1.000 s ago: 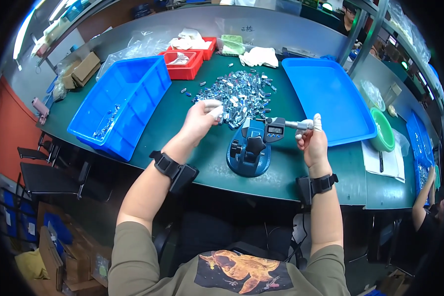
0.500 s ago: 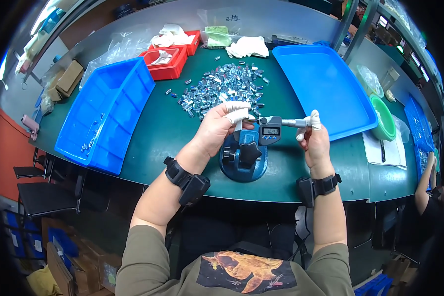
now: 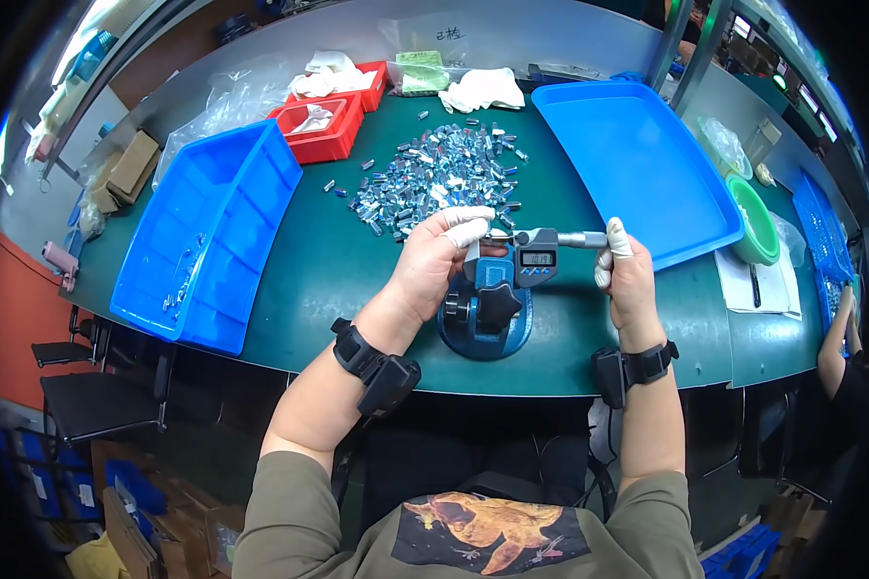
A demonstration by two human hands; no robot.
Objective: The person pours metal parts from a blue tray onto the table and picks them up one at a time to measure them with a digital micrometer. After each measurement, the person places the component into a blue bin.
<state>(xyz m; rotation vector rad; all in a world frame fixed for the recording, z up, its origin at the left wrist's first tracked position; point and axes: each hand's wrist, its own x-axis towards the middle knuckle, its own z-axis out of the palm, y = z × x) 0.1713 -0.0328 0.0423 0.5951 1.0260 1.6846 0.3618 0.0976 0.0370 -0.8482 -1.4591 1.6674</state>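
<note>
A digital micrometer (image 3: pixel 537 259) is clamped in a blue stand (image 3: pixel 485 323) at the table's near edge. My left hand (image 3: pixel 433 262), with white finger covers, is closed in a pinch at the micrometer's jaw. Its fingertips hold a small shiny metal part (image 3: pixel 498 234), mostly hidden by the fingers and the frame. My right hand (image 3: pixel 630 280), also with covered fingertips, is closed on the end of the micrometer's thimble (image 3: pixel 583 239). Just beyond my left hand lies a heap of small metal parts (image 3: pixel 439 174).
A deep blue bin (image 3: pixel 217 251) stands at the left, with a few parts inside. Red boxes (image 3: pixel 328 143) holding white cloths sit behind it. On the right are a blue tray (image 3: pixel 647 174), a green bowl (image 3: pixel 761 227) and paper with a pen (image 3: pixel 756 287). Another person's arm (image 3: pixel 837 338) shows far right.
My right fingers have shifted their grip on the thimble, and the micrometer's displayed reading differs. My left hand stays at the jaw. The whole view has moved slightly.
</note>
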